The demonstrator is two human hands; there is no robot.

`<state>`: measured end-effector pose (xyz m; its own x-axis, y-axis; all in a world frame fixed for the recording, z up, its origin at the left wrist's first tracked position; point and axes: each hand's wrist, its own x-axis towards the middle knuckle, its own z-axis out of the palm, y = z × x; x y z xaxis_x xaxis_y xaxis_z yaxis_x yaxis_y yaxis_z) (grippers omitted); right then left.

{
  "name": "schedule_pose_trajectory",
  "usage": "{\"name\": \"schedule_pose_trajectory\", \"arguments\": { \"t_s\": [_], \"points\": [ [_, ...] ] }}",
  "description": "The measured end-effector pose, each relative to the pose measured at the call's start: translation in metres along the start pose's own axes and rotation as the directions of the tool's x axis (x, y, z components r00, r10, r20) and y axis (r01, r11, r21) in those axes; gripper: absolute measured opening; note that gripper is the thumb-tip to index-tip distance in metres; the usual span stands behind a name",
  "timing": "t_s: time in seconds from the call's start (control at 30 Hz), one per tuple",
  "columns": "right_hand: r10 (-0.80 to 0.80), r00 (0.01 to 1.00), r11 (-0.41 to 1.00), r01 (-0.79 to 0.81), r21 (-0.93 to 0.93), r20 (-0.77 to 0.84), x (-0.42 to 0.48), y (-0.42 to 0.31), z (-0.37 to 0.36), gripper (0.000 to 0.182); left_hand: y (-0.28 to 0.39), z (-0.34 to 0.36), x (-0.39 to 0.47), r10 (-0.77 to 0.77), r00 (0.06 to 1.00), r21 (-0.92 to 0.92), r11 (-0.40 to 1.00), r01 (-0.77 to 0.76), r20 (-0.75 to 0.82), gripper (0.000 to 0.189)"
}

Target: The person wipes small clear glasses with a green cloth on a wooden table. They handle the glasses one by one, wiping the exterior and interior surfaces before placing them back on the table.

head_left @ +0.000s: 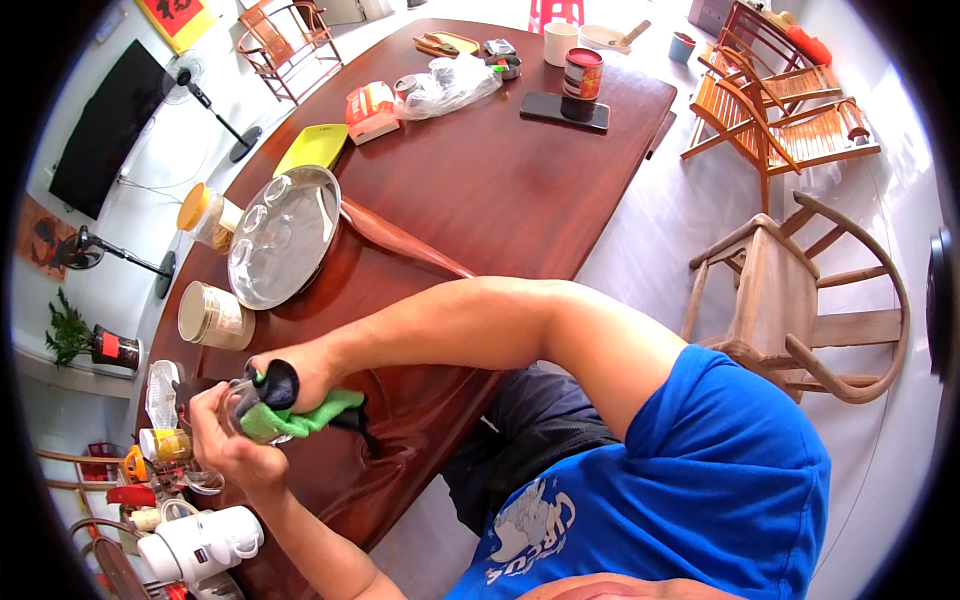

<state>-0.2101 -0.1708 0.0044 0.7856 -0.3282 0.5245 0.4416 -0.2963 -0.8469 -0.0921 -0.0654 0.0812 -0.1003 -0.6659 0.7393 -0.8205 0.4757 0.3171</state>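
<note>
My left hand (244, 446) holds a small clear glass vessel (237, 394), partly hidden by fingers and cloth. Pressed against that glass is a green and black cloth (304, 422), which my right hand (309, 369) grips; its fingers are mostly hidden behind the cloth. Both hands are together above the near left part of a glossy red-brown wooden table (465, 195). Beyond them, a round metal tray (289, 251) carries several clear glass cups. A lidded canister (217, 315) stands between the tray and my hands.
A white kettle-like jug (202, 544) and a yellow-labelled container (165, 445) stand near my left arm. Farther off are a yellow-green tray (311, 150), a plastic bag (450, 86), a smartphone (565, 112) and a red can (583, 73). A wooden armchair (780, 285) stands at the right.
</note>
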Motion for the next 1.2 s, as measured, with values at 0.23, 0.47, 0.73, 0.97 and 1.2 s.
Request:
{"name": "schedule_pose_trajectory", "arguments": {
  "t_s": [0.23, 0.47, 0.73, 0.97, 1.2],
  "points": [
    [-0.390, 0.918, 0.169, 0.152, -0.974, 0.076, -0.002, -0.042, -0.005, 0.023, -0.022, 0.000, -0.020, -0.505, 0.856, -0.119, 0.849, 0.515, 0.109, 0.081],
    [0.048, 0.918, 0.680, -0.320, -0.660, -0.395, 0.004, -0.038, -0.014, 0.016, -0.006, 0.005, 0.000, -0.276, 0.956, -0.444, 0.847, 0.292, 0.102, 0.082],
    [0.183, 0.982, 0.850, -0.131, 0.510, -0.053, 0.001, -0.065, 0.027, 0.007, -0.006, 0.007, -0.008, 0.185, 0.963, 0.162, 0.975, -0.155, -0.196, 0.058],
    [-0.096, 0.980, 0.587, -0.086, -0.805, -0.175, -0.003, -0.047, -0.013, 0.023, -0.003, 0.012, -0.010, -0.332, 0.943, -0.340, 0.885, 0.318, 0.020, 0.072],
    [-0.637, 0.702, -0.060, 0.366, -0.929, 0.318, -0.001, -0.056, -0.019, 0.022, -0.022, 0.005, -0.012, -0.621, 0.587, -0.607, 0.214, 0.765, 0.520, 0.072]
  ]
}}
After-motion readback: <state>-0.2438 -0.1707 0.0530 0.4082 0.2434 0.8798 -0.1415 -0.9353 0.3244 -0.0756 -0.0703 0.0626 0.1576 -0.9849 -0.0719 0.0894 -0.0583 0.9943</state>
